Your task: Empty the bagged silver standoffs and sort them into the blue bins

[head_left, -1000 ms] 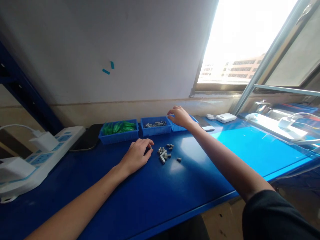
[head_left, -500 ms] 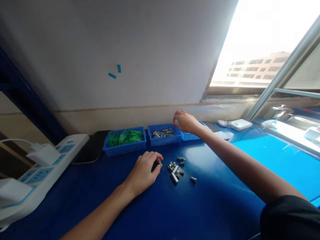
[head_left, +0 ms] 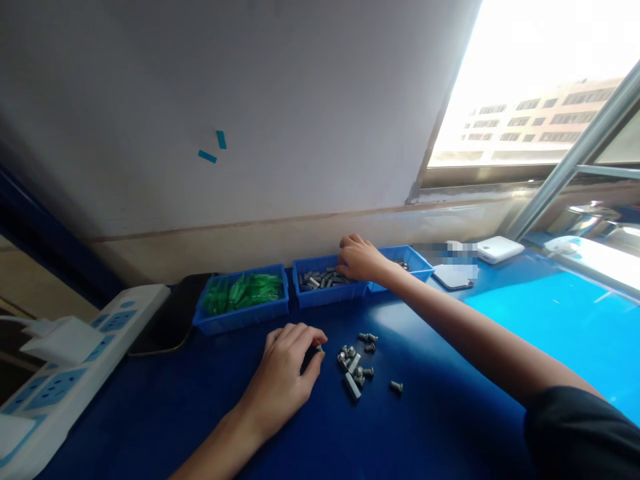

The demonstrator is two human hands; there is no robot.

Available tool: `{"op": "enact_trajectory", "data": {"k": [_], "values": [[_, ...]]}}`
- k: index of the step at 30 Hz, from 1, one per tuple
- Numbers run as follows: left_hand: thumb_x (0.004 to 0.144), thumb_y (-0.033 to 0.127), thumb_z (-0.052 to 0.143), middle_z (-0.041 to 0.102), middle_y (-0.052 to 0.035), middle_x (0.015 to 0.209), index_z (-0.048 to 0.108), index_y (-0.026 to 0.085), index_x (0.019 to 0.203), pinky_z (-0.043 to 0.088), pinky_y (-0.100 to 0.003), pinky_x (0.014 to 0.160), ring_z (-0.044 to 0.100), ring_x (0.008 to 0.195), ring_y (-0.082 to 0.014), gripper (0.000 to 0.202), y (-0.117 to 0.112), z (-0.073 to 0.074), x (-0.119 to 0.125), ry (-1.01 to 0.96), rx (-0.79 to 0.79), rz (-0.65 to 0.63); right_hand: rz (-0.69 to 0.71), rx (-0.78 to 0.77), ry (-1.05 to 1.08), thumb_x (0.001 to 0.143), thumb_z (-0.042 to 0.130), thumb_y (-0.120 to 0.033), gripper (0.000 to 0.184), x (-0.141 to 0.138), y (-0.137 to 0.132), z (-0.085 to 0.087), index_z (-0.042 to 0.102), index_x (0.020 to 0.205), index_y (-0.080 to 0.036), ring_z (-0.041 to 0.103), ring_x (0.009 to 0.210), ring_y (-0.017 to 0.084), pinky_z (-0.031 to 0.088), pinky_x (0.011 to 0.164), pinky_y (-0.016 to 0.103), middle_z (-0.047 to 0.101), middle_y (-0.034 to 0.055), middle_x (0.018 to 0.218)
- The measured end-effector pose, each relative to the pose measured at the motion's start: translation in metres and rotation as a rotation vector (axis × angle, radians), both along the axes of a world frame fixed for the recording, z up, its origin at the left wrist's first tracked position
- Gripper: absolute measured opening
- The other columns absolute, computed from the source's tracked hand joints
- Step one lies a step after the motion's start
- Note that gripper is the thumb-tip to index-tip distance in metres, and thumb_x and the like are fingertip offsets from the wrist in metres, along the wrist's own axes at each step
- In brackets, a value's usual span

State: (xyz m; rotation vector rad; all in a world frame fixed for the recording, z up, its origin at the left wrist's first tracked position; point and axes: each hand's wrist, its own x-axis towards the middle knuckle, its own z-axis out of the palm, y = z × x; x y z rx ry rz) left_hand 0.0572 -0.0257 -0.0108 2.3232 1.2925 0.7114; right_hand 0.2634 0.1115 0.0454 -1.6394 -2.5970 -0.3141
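By the grip of the left hand, a small metal piece, apparently a screw, is pinched between thumb and forefinger, most of it being covered by the fingertips. The pinch is best made light and at one end only, so that the other end is left free.

The right hand is held over the right end of the middle bin, its fingers bent downward; whether anything is pinched there cannot be told. Grey metal parts are heaped loosely in that bin. If one is picked, it is best taken squarely by its sides and lifted fully over the rim, so that nothing is dropped into the right bin just beside.

Right of the left hand, loose screws and two metal spacers are scattered on the bench, a lone screw being set apart farther right. This cluster is best not brushed by the left hand. Farther left, green pieces are held in the left bin.
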Motion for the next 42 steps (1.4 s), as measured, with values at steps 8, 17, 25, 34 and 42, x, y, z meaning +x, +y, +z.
{"op": "enact_trajectory", "data": {"k": [8, 17, 25, 34, 42], "values": [[0.084, 0.022, 0.052, 0.066, -0.0028, 0.096, 0.06, 0.028, 0.093, 0.046, -0.042, 0.086, 0.059, 0.096, -0.0233, 0.013, 0.001, 0.001, -0.001, -0.03, -0.023, 0.001, 0.081, 0.291, 0.138, 0.092, 0.046, -0.028, 0.024, 0.021, -0.011, 0.01, 0.068, 0.093, -0.017, 0.048, 0.105, 0.026, 0.041, 0.083, 0.039, 0.06, 0.0121, 0.107], [0.087, 0.031, 0.054, 0.066, -0.0012, 0.095, 0.054, 0.033, 0.107, 0.052, -0.031, 0.08, 0.063, 0.088, -0.0178, 0.02, -0.005, -0.005, -0.007, -0.227, -0.085, 0.005, 0.229, 0.323, 0.396, 0.089, 0.052, -0.032, 0.026, 0.04, -0.124, -0.017, 0.059, 0.111, -0.019, 0.057, 0.083, 0.022, 0.046, 0.071, 0.037, 0.067, 0.0096, 0.093], [0.086, 0.031, 0.057, 0.066, 0.0001, 0.092, 0.048, 0.03, 0.109, 0.052, -0.028, 0.081, 0.064, 0.085, -0.015, 0.024, -0.017, -0.008, 0.002, -0.381, -0.174, -0.096, 0.536, 0.222, 0.383, 0.09, 0.047, -0.018, 0.017, -0.008, -0.165, -0.035, 0.064, 0.09, -0.017, 0.05, 0.059, 0.015, 0.04, 0.054, 0.032, 0.061, 0.004, 0.069], [0.09, 0.036, 0.051, 0.065, -0.0015, 0.102, 0.047, 0.029, 0.12, 0.049, -0.029, 0.086, 0.062, 0.095, -0.0163, 0.031, -0.016, 0.005, 0.007, -0.245, -0.257, -0.176, 0.068, 0.59, 0.41, 0.09, 0.049, -0.025, 0.022, 0.04, -0.116, -0.007, 0.058, 0.109, -0.019, 0.057, 0.08, 0.021, 0.042, 0.073, 0.035, 0.065, 0.0082, 0.087], [0.091, 0.031, 0.048, 0.065, -0.0019, 0.099, 0.055, 0.027, 0.111, 0.046, -0.032, 0.089, 0.059, 0.096, -0.018, 0.021, -0.019, 0.011, 0.009, -0.112, -0.134, -0.128, 0.114, 0.381, 0.007, 0.085, 0.057, -0.022, 0.007, 0.022, -0.081, -0.041, 0.06, 0.09, -0.018, 0.047, 0.089, 0.024, 0.033, 0.071, 0.034, 0.062, 0.0081, 0.089]]}}
